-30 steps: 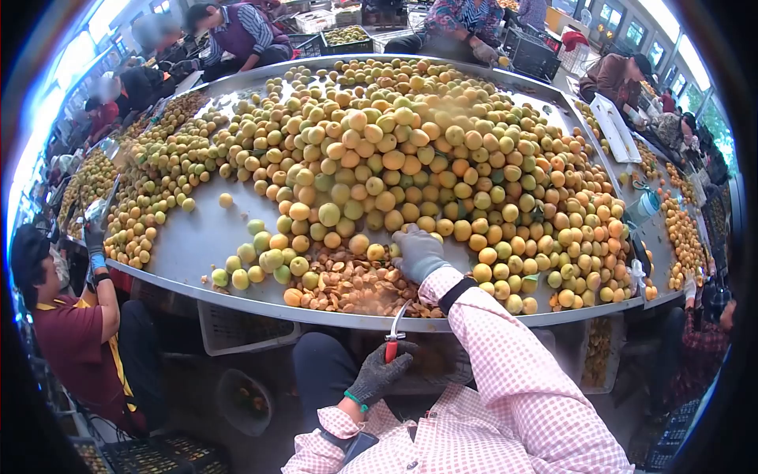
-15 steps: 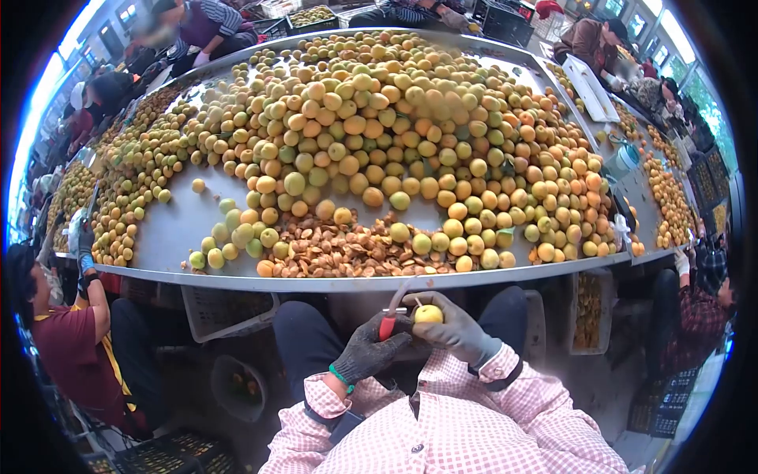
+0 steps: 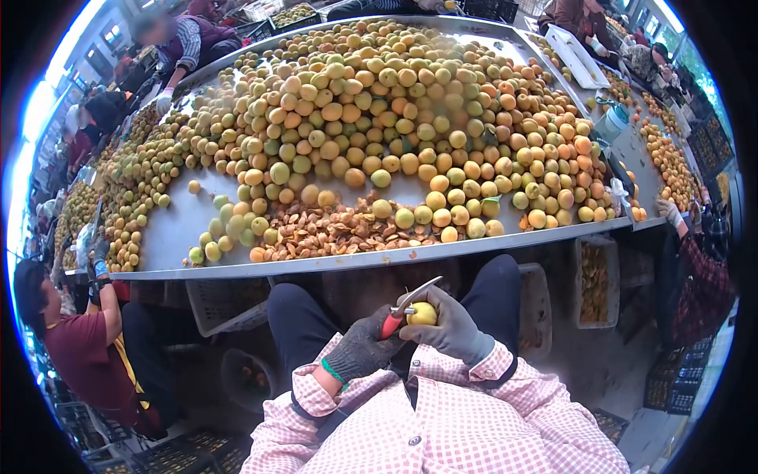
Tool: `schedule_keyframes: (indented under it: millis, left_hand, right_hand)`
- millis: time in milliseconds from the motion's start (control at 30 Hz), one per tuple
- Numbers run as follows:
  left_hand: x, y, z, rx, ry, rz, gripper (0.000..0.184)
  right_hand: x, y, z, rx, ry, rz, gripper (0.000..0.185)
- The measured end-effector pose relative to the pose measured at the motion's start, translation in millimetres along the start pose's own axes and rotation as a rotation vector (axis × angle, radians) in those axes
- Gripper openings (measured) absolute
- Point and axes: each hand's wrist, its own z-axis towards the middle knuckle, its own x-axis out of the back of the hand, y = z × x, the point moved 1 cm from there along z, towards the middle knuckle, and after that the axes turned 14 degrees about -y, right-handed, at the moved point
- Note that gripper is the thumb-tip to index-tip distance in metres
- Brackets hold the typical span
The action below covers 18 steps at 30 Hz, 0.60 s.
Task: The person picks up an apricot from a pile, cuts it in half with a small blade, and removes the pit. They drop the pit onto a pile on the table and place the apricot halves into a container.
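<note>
My left hand (image 3: 365,346), in a dark knitted glove with a green band at the wrist, is closed round the red handle of a curved knife (image 3: 420,291). My right hand (image 3: 452,330), in a grey glove, grips a yellow-green apricot (image 3: 422,314). The knife's blade rises beside the fruit, and a small metal part near the handle meets its left side; whether it cuts in, I cannot tell. Both hands are over my lap, in front of the metal table (image 3: 316,268). Just beyond the rim lies a heap of brown fruit stones (image 3: 339,231).
A large heap of apricots (image 3: 355,103) covers much of the table. Crates (image 3: 229,304) and a bucket (image 3: 246,378) stand below it. A person in a maroon shirt (image 3: 87,359) sits at left, another in a plaid sleeve (image 3: 703,268) at right. A turquoise-lidded jar (image 3: 613,122) stands at right.
The knife has turned so its blade now slants up to the right over the apricot. My view has shifted slightly. A co-worker at upper left reaches lower toward the fruit.
</note>
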Motion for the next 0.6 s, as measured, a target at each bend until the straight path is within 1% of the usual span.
schedule_keyframes:
  millis: [100,167,233,267,300,400,467,533,567,600]
  left_hand:
    - [-2.1,16.2,-4.3,0.061,-0.051,0.008,0.038]
    - [-3.2,16.8,-6.6,0.096,-0.078,0.008,0.039]
    - [-7.2,6.9,-8.4,0.169,-0.15,0.16,0.04]
    - [-8.1,2.0,-11.0,0.122,-0.152,0.189,0.04]
    - [-8.7,3.5,-11.0,0.127,-0.156,0.185,0.04]
    - [-9.4,7.4,-10.4,0.164,-0.195,0.221,0.039]
    - [-11.7,5.2,-9.4,0.093,-0.204,0.206,0.039]
    - [-16.1,-1.5,-9.0,0.065,-0.202,0.168,0.04]
    - [-17.8,-3.4,-8.7,0.034,-0.196,0.135,0.04]
    - [-19.0,-2.5,-8.1,0.034,-0.196,0.131,0.04]
  right_hand:
    - [-0.5,-4.7,-4.6,0.009,-0.024,-0.066,0.036]
    - [2.1,1.6,-9.9,0.014,-0.04,-0.171,0.033]
    - [1.2,2.8,-11.9,0.039,-0.065,-0.215,0.032]
    - [-0.5,-0.9,-13.9,-0.05,-0.079,-0.091,0.033]
    - [-1.9,-3.0,-15.3,-0.141,-0.09,0.034,0.033]
    - [2.5,-2.9,-13.6,-0.148,-0.14,-0.031,0.035]
    - [1.5,-4.1,-14.2,-0.165,-0.154,-0.05,0.035]
    - [-1.0,-8.1,-15.2,-0.078,-0.129,-0.116,0.037]
    - [-1.6,-8.6,-14.7,-0.082,-0.129,-0.114,0.037]
    - [-1.7,-10.5,-13.6,-0.007,-0.085,-0.318,0.036]
